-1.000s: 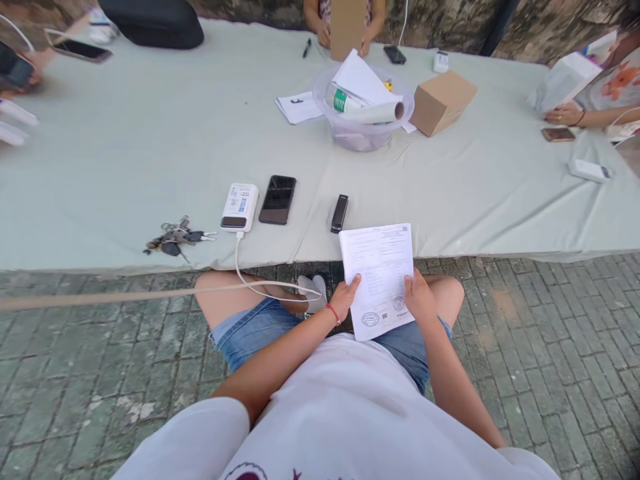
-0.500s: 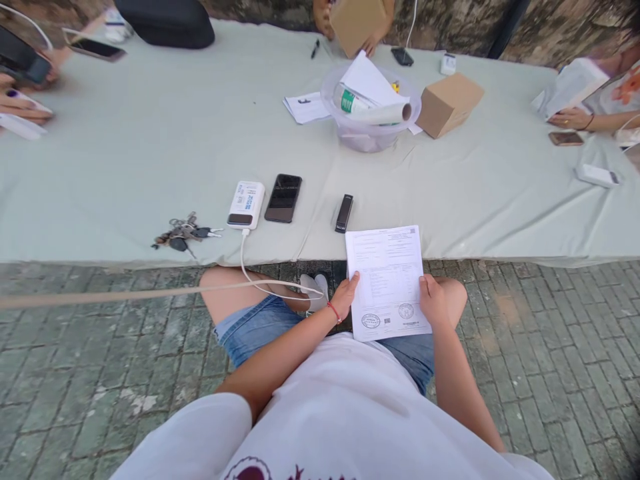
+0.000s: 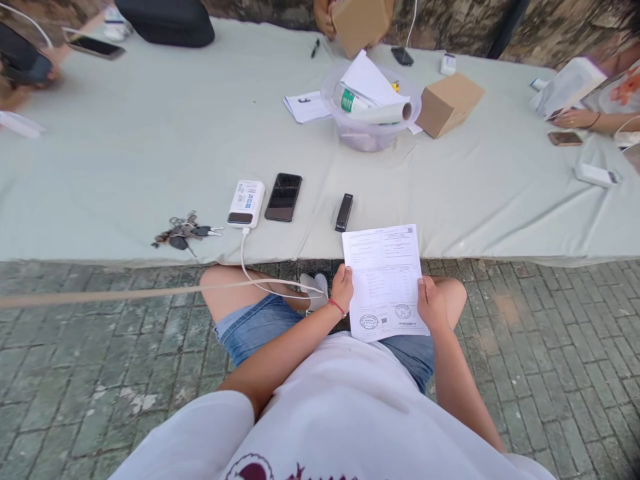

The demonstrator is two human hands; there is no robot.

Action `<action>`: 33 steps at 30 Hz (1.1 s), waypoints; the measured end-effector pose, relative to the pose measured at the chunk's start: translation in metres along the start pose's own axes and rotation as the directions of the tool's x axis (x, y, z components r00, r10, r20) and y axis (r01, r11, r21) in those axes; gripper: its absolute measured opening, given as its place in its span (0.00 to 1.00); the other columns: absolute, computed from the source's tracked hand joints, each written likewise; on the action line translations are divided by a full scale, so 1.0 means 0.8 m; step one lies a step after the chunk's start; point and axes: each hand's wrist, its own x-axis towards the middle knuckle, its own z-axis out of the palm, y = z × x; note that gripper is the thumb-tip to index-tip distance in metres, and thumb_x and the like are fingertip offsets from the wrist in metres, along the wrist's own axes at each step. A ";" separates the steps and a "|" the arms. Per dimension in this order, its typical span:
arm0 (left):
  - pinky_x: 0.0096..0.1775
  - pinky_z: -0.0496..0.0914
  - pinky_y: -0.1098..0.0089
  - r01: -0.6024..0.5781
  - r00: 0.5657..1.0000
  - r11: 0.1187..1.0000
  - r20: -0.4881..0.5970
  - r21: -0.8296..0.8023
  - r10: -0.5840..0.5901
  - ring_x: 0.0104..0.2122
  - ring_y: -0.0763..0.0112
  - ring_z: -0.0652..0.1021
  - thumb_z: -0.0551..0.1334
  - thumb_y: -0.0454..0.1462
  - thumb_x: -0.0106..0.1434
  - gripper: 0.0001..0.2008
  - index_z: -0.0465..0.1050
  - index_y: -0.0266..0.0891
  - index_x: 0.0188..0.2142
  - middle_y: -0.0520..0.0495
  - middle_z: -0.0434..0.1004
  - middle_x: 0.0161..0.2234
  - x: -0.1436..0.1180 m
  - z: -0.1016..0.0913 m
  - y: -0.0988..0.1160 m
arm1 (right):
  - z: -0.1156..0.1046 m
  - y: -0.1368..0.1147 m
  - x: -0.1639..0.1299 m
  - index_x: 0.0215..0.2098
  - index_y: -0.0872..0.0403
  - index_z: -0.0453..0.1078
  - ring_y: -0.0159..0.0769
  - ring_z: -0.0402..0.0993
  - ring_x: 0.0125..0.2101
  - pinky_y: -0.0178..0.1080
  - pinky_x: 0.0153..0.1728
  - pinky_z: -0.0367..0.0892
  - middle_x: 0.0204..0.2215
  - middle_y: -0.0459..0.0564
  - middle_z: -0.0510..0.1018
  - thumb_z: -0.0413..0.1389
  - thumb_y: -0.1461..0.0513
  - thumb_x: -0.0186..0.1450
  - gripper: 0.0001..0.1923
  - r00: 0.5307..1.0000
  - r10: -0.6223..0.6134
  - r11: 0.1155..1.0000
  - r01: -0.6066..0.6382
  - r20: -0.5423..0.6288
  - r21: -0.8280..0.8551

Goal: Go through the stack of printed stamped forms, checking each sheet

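Note:
I hold a stack of printed papers (image 3: 385, 283) over my lap, its far edge overlapping the table's front edge. The top sheet carries lines of text and two round stamps near its lower end. My left hand (image 3: 343, 292) grips the left side, thumb on the margin. On the right side my right hand (image 3: 432, 303) pinches the sheets, thumb on top. Just beyond the papers a black stapler (image 3: 344, 212) lies on the table. Left of it are a black phone (image 3: 283, 197) and a white power bank (image 3: 246, 204) with a white cable plugged in.
A bunch of keys (image 3: 186, 231) lies near the front edge of the cloth-covered table (image 3: 150, 153). Farther back stand a clear plastic basin (image 3: 367, 137) of papers and rolls and a cardboard box (image 3: 451, 103). Other people's hands handle a box (image 3: 361, 23) opposite and items at both sides.
The papers have shifted slightly left and tilted a little. My left hand moved slightly left and up with them. At the sides, other people's hands moved.

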 end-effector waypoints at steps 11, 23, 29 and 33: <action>0.47 0.71 0.62 0.014 0.999 1.000 0.043 -0.011 -0.013 0.39 0.61 0.78 0.59 0.57 0.68 0.22 0.72 0.42 0.33 0.46 0.80 0.36 -0.001 -0.002 0.016 | -0.005 0.011 -0.002 0.50 0.52 0.71 0.53 0.79 0.39 0.50 0.39 0.72 0.41 0.60 0.82 0.38 0.37 0.72 0.34 0.998 0.058 0.997 -0.059 0.017 0.051; 0.47 0.73 0.60 0.064 0.994 0.993 0.091 -0.103 -0.055 0.39 0.60 0.78 0.61 0.61 0.64 0.25 0.74 0.41 0.33 0.45 0.82 0.36 -0.007 -0.003 0.023 | -0.005 0.014 0.010 0.46 0.53 0.75 0.55 0.79 0.43 0.51 0.43 0.72 0.42 0.61 0.83 0.48 0.41 0.67 0.29 0.980 0.195 0.972 -0.199 0.041 0.125; 0.50 0.74 0.58 0.088 0.995 0.983 0.064 -0.162 -0.078 0.41 0.60 0.80 0.60 0.61 0.65 0.27 0.74 0.39 0.36 0.43 0.83 0.39 -0.014 -0.013 0.024 | -0.002 0.009 0.022 0.41 0.50 0.76 0.50 0.79 0.41 0.46 0.41 0.73 0.40 0.54 0.84 0.54 0.44 0.65 0.21 0.965 0.229 0.917 -0.257 0.125 0.305; 0.52 0.73 0.57 0.098 0.995 0.971 0.019 -0.218 -0.096 0.44 0.59 0.80 0.62 0.60 0.64 0.26 0.75 0.38 0.37 0.42 0.83 0.41 -0.012 -0.023 0.024 | 0.005 -0.005 0.038 0.39 0.49 0.76 0.50 0.79 0.42 0.46 0.42 0.73 0.40 0.52 0.84 0.55 0.47 0.65 0.17 0.965 0.193 0.910 -0.243 0.176 0.336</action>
